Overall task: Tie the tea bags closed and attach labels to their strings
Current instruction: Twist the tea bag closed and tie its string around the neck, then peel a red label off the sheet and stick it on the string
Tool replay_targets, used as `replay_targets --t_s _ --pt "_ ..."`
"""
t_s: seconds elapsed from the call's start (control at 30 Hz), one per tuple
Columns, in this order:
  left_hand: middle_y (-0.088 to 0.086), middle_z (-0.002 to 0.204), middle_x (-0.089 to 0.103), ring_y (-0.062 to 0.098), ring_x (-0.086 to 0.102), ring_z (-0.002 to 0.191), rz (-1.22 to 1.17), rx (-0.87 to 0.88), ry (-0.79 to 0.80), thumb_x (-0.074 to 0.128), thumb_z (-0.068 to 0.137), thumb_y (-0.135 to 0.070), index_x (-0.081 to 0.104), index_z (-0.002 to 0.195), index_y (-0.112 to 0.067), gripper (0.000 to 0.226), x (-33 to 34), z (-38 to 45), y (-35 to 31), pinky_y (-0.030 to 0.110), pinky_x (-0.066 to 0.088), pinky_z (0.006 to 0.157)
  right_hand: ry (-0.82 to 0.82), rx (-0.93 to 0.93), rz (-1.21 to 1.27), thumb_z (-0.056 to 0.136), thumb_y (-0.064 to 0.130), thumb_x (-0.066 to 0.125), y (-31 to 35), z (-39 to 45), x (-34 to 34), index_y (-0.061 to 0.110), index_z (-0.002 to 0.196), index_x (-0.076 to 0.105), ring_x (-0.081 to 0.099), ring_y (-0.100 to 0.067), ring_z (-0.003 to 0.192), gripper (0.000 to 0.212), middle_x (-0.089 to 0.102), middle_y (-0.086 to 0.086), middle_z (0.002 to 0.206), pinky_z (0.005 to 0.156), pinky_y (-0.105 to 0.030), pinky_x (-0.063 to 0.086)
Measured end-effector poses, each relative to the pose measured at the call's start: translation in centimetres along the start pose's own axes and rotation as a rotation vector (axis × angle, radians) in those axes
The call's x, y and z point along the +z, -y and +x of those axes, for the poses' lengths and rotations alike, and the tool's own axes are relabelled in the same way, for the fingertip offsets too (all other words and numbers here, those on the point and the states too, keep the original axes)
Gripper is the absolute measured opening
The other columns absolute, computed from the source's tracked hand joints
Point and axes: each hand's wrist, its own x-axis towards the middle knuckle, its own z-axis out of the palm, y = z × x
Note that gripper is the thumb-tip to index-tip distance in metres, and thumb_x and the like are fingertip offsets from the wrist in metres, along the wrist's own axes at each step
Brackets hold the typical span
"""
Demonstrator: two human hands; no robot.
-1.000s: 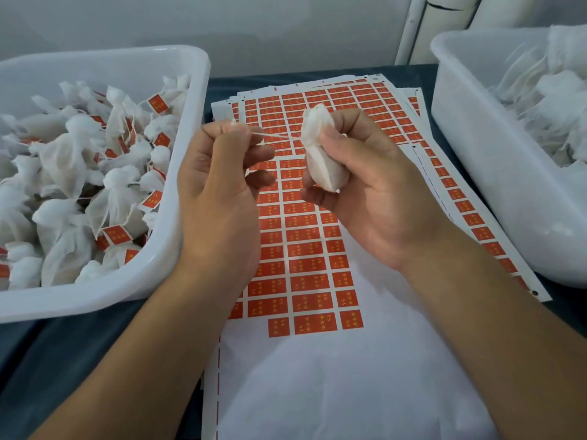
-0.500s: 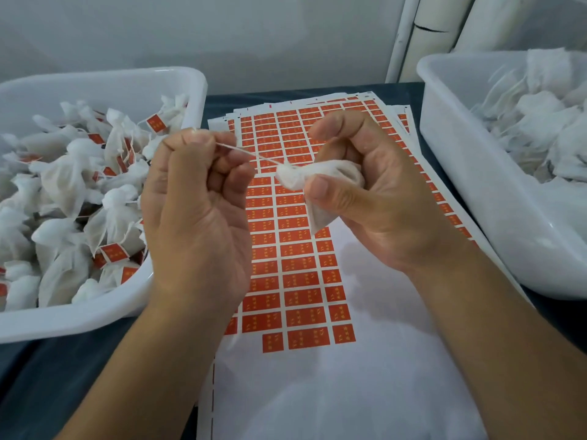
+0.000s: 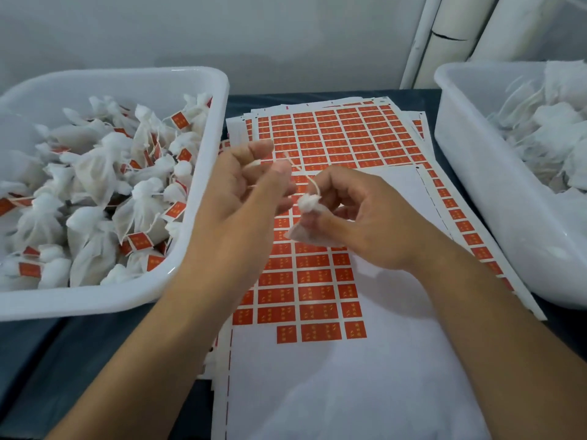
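Your right hand (image 3: pixel 365 217) grips a white tea bag (image 3: pixel 309 222), fingers curled round its body, gathered neck pointing up-left. Your left hand (image 3: pixel 251 188) pinches the pale string (image 3: pixel 301 173) between thumb and fingers; string runs from that pinch down to the bag's neck, fairly taut. Left hand is motion-blurred, so exact finger placement is unclear. Both hands are held above the label sheets (image 3: pixel 317 281), near the middle of the table. Surface is a dark tabletop (image 3: pixel 47 360), mostly covered by stacked white sheets of orange-red stickers in a grid; bottom part of the top sheet is bare white backing, and so is a block at its right. Each sticker has small yellow marks, too small to read. Dashed perforation line runs along the sheet's left edge. Left white tub (image 3: pixel 203 217) sits at your left forearm, heaped with tied tea bags (image 3: pixel 95 185) carrying orange-red labels (image 3: pixel 139 241) on their strings. Right white tub (image 3: pixel 476 201) stands well apart across the sheets, holding loose white bags (image 3: pixel 552 131) with no visible labels. Behind the table is a plain pale wall (image 3: pixel 254 33); white pipes (image 3: pixel 444 39) rise at upper right. Your left forearm overlaps the corner of the left tub and hides part of the sheets; your right forearm crosses the bare backing.
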Motion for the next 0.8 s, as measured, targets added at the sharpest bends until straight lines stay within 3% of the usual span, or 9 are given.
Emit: replay_targets --t_s 0.07,0.13,0.23,0.33,0.4,0.57,0.67,0.73,0.8 --pt "-0.029 0.121 0.063 -0.007 0.064 0.111 0.153 0.031 0.072 0.059 0.094 -0.052 0.044 0.135 -0.053 0.044 -0.9 -1.3 0.6 0.017 0.059 0.080 -0.016 0.026 -0.047 0.090 0.056 0.066 -0.3 0.1 0.0 0.039 0.095 0.059 0.064 0.002 0.091 0.019 0.066 0.027 0.094 0.064 -0.006 0.050" --pt "-0.035 0.126 0.057 -0.016 0.058 0.113 0.248 0.039 0.213 0.058 0.094 -0.056 0.038 0.137 -0.060 0.049 -2.1 -3.3 1.2 0.004 0.053 0.074 -0.034 0.045 -0.109 0.091 0.059 0.064 -0.5 0.3 0.0 0.038 0.096 0.058 0.062 0.006 0.091 0.022 0.063 0.029 0.095 0.061 -0.006 0.049" --pt "-0.042 0.120 0.055 -0.019 0.057 0.109 0.433 0.017 0.320 0.050 0.078 -0.071 0.047 0.120 -0.065 0.043 -4.4 -6.1 2.2 -0.001 0.049 0.073 -0.008 0.088 -0.151 0.090 0.060 0.064 -0.9 0.5 -0.1 0.038 0.095 0.059 0.060 0.009 0.092 0.023 0.063 0.031 0.098 0.058 -0.009 0.047" --pt "-0.039 0.107 0.059 -0.011 0.063 0.093 0.673 0.092 0.257 0.046 0.078 -0.067 0.059 0.104 -0.051 0.033 -7.2 -7.8 2.8 0.006 0.052 0.062 0.045 0.156 -0.187 0.089 0.061 0.066 -1.1 0.8 -0.2 0.039 0.099 0.061 0.060 0.013 0.091 0.025 0.063 0.033 0.096 0.061 -0.009 0.046" --pt "-0.037 0.100 0.060 -0.006 0.066 0.081 0.783 0.068 0.197 0.053 0.084 -0.058 0.061 0.098 -0.048 0.020 -8.7 -8.6 3.1 0.013 0.050 0.055 0.088 0.199 -0.229 0.088 0.060 0.068 -0.9 1.0 -0.5 0.043 0.102 0.060 0.065 0.005 0.087 0.024 0.065 0.029 0.091 0.062 -0.011 0.047" --pt "-0.041 0.093 0.061 -0.007 0.065 0.081 0.807 -0.042 0.160 0.058 0.084 -0.052 0.066 0.090 -0.044 0.013 -9.5 -9.1 3.3 0.015 0.048 0.062 0.244 0.297 -0.396 0.077 0.078 0.066 1.0 1.1 -1.4 0.051 0.115 0.054 0.065 -0.004 0.084 0.049 0.061 0.031 0.102 0.057 -0.015 0.047" --pt "-0.040 0.089 0.062 -0.008 0.063 0.085 0.765 -0.077 0.181 0.057 0.085 -0.052 0.068 0.089 -0.042 0.015 -9.3 -8.9 3.1 0.013 0.046 0.061 0.242 0.378 -0.654 0.073 0.084 0.054 2.0 0.1 -1.8 0.049 0.133 0.047 0.059 -0.006 0.080 0.070 0.060 0.025 0.110 0.058 -0.018 0.043" --pt "-0.041 0.090 0.062 -0.009 0.063 0.084 0.726 -0.110 0.206 0.055 0.084 -0.054 0.067 0.091 -0.044 0.017 -9.3 -9.1 3.0 0.012 0.045 0.060 0.179 0.436 -0.833 0.080 0.078 0.054 2.5 -1.5 -2.0 0.042 0.138 0.048 0.056 -0.008 0.086 0.069 0.063 0.015 0.124 0.068 -0.026 0.046" --pt "-0.039 0.091 0.064 -0.009 0.064 0.082 0.671 -0.153 0.239 0.055 0.083 -0.056 0.065 0.096 -0.045 0.019 -9.5 -9.4 3.0 0.011 0.047 0.057 0.146 0.460 -0.879 0.084 0.073 0.056 3.4 -3.9 -1.8 0.043 0.134 0.047 0.055 -0.007 0.087 0.059 0.061 0.016 0.117 0.074 -0.031 0.048"
